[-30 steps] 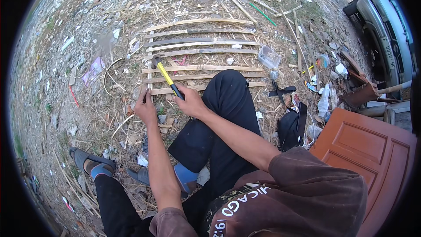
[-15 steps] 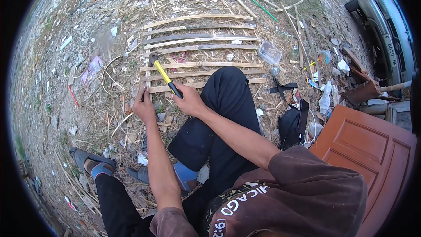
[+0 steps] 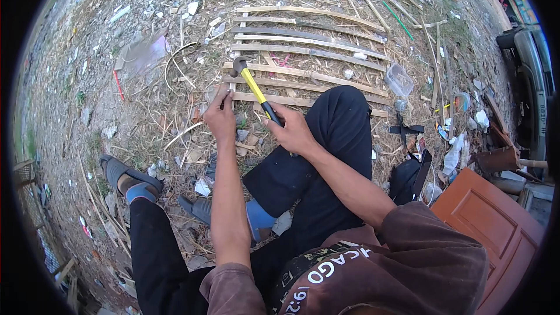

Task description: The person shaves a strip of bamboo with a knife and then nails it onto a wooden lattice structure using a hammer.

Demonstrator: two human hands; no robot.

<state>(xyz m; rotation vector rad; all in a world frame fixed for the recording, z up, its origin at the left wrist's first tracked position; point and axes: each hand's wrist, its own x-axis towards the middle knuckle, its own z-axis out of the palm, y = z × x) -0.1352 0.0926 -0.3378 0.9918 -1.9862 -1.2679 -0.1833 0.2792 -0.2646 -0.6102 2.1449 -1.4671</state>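
My right hand is wrapped round the black grip of a claw hammer with a yellow handle. The hammer's head hangs over the left end of a row of slats, just above my left fingertips. My left hand is pinched at the left end of the nearest slat, by the foot of a thin crosspiece. What lies between those fingertips is too small to make out. Several thin wooden or bamboo slats lie side by side across that crosspiece, on the ground beyond my bent knee.
Loose strips lie at the far side. A clear plastic tub sits beside the slats' right ends. To the right are a black bag, a brown panelled door and a parked vehicle. Stones and litter cover the ground.
My view has swung left, so the scene sits further right and higher. The hammer's head has come down nearer to my left fingertips. Both hands keep their grips.
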